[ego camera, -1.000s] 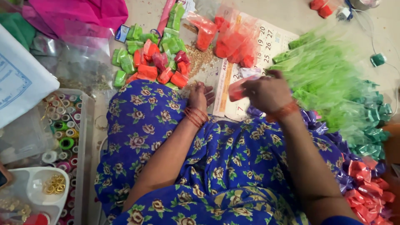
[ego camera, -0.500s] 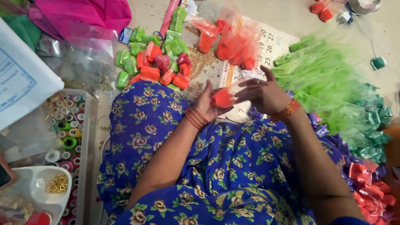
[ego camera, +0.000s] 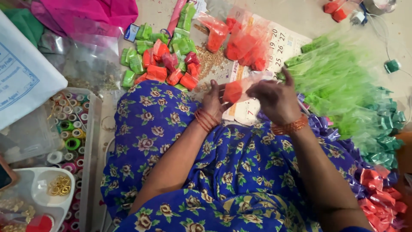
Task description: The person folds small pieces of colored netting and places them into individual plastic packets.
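Observation:
Both hands meet above a calendar sheet (ego camera: 281,47) on the floor, over my blue flowered lap. My left hand (ego camera: 213,102) and my right hand (ego camera: 274,99) together hold a small clear plastic packet (ego camera: 235,91) filled with red-orange material. The left fingers pinch its red end and the right fingers grip its clear end. Just beyond the left hand lies a heap of folded green and red packets (ego camera: 165,60). Beside the right hand sits a mound of green filled packets (ego camera: 339,81).
Red-filled clear bags (ego camera: 240,36) lie on the calendar sheet. A tray of thread spools (ego camera: 71,129) stands at left with a white box (ego camera: 21,77) above it. Red and purple shiny packets (ego camera: 377,189) lie at lower right. A white dish with gold rings (ego camera: 47,189) sits at bottom left.
The left hand came up from the lap to meet the right hand, and the red packet moved from the right hand alone to being held between both.

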